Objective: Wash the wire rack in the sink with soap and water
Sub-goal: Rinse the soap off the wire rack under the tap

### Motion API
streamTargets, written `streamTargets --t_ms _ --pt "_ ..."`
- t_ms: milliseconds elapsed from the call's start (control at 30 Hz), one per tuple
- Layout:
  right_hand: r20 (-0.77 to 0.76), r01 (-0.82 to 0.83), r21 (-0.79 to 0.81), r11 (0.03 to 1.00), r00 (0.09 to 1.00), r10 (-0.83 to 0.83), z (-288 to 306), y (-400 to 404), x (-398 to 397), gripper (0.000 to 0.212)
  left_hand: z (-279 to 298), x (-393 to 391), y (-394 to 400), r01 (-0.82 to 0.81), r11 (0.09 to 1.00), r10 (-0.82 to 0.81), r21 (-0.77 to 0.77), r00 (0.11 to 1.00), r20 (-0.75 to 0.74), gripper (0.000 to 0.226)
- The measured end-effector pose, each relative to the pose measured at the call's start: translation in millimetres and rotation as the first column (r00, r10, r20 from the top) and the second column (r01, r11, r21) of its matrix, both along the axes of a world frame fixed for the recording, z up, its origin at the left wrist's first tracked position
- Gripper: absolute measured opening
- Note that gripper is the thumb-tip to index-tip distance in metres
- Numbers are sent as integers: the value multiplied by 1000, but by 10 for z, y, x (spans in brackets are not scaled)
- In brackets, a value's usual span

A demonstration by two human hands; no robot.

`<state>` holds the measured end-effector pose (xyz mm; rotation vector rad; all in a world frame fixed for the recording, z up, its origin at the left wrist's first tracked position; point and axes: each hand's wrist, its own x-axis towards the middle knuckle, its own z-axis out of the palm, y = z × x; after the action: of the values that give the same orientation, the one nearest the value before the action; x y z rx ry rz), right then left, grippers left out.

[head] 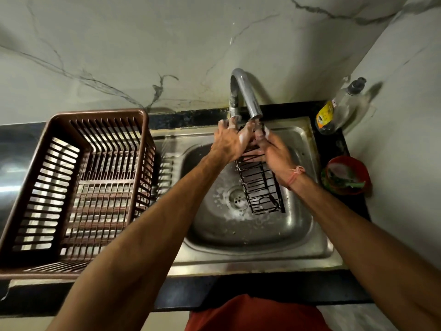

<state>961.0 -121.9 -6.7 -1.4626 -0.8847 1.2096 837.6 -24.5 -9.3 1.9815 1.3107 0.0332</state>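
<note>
A black wire rack (261,187) stands tilted in the steel sink (257,237), its lower end near the drain (237,196) among soap suds. Its upper end sits right under the curved tap spout (245,91). My left hand (230,143) grips the rack's top edge from the left. My right hand (276,155) holds the same end from the right, fingers curled over the wires. Both hands look wet and soapy. The rack's top part is hidden behind my hands.
A brown slatted plastic dish basket (78,185) fills the draining board to the left of the sink. A clear soap bottle (338,108) stands at the back right corner. A red bowl (346,175) with a green scrubber sits on the right ledge. A marble wall rises behind.
</note>
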Motion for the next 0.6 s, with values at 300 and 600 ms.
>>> streamTargets --t_ms 300,600 --pt "18 36 -69 997 999 -35 156 16 231 55 26 -117 87 -83 966 173 -245 911 374 41" --pt "187 146 -45 988 973 -135 103 137 305 39 -62 -312 94 -192 923 302 -333 898 320 43"
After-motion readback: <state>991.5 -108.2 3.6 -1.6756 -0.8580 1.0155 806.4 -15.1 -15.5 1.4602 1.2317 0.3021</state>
